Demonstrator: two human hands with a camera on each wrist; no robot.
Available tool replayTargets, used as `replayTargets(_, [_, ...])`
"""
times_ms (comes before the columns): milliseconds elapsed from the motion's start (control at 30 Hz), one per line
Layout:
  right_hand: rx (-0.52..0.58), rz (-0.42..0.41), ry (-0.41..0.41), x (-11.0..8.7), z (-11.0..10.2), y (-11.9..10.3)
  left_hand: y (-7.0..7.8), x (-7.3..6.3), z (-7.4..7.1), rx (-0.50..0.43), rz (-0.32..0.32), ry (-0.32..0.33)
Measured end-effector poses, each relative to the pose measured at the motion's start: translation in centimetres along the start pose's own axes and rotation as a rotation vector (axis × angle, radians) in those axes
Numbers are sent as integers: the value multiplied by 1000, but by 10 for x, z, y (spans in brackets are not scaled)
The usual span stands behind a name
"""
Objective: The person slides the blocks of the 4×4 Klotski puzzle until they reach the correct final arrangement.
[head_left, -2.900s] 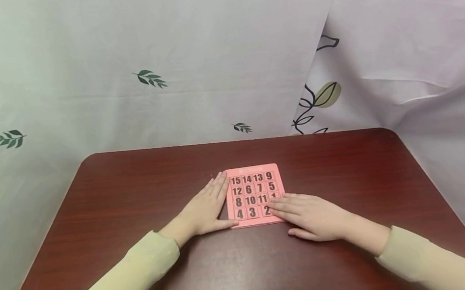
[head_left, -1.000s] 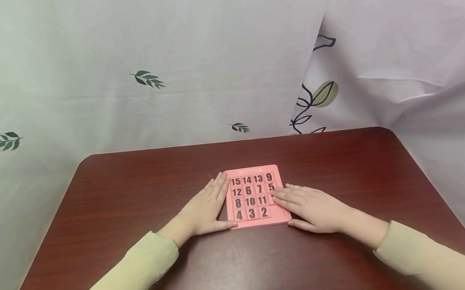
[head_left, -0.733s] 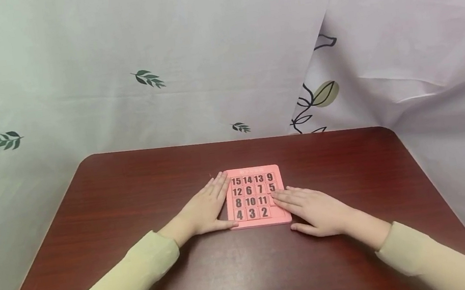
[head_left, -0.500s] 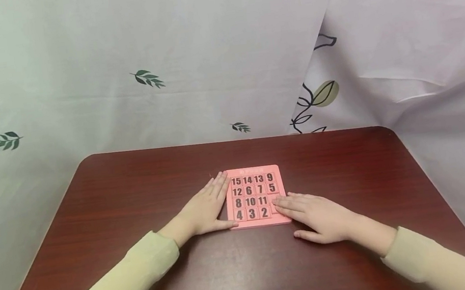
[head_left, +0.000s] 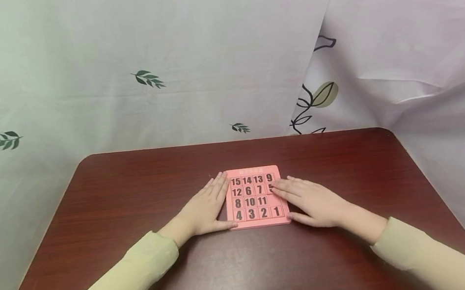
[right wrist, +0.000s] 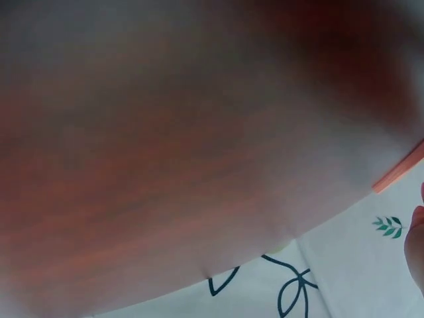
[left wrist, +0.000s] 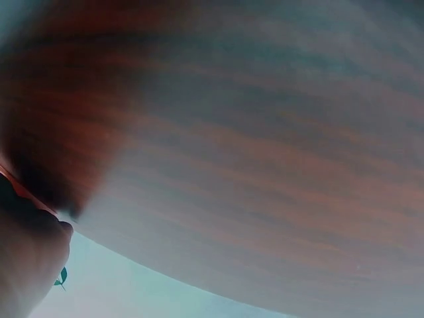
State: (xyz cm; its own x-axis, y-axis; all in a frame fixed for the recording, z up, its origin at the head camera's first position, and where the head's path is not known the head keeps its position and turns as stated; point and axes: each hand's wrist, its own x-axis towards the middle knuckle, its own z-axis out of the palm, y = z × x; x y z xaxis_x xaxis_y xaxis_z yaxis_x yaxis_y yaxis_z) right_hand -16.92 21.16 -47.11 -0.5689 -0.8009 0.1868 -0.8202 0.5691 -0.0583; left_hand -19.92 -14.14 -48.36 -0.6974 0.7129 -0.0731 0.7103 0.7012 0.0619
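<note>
A pink number sliding puzzle [head_left: 258,223] lies flat on the table, its black-numbered tiles set in four rows. My left hand [head_left: 207,208] lies along the left side of the frame, fingers straight and thumb on the lower left corner. The straight fingertips of my right hand [head_left: 314,204] rest on the 5 tile [head_left: 268,189], partly covering it. Its thumb touches the lower right edge. The 1 tile [head_left: 276,211] sits in the bottom right corner, with a gap above it, right of the 11 tile [head_left: 261,201]. A pink puzzle edge [right wrist: 399,169] shows in the right wrist view.
The dark red-brown wooden table [head_left: 216,281] has rounded far corners. Pale cloth [head_left: 198,31] with leaf prints hangs behind it and along both sides. Both wrist views show mostly blurred tabletop.
The 2 tile has slid left, then the 1 tile has slid down into the bottom right corner. My right fingers have moved up onto the 5 tile. My left hand stays put.
</note>
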Motion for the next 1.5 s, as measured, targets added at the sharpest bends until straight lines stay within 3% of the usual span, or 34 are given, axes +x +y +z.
replayTargets(200, [-45, -17, -32, 9, 4, 3, 0, 0, -2, 24, -1, 5])
replayTargets(567, [-31, -74, 2, -7, 4, -10, -1, -1, -1, 14, 5, 32])
replayTargets(733, [-5, -14, 4, 4, 1, -1, 0, -2, 1, 10, -10, 13])
replayTargets(933, [22, 99, -71, 21, 0, 13, 2, -2, 1, 8, -12, 29])
replayTargets(1100, [22, 145, -134, 28, 2, 18, 2, -1, 1, -1, -11, 15])
replayTargets(1500, [-1, 60, -85, 10, 0, 2, 2, 0, 2, -1, -14, 8])
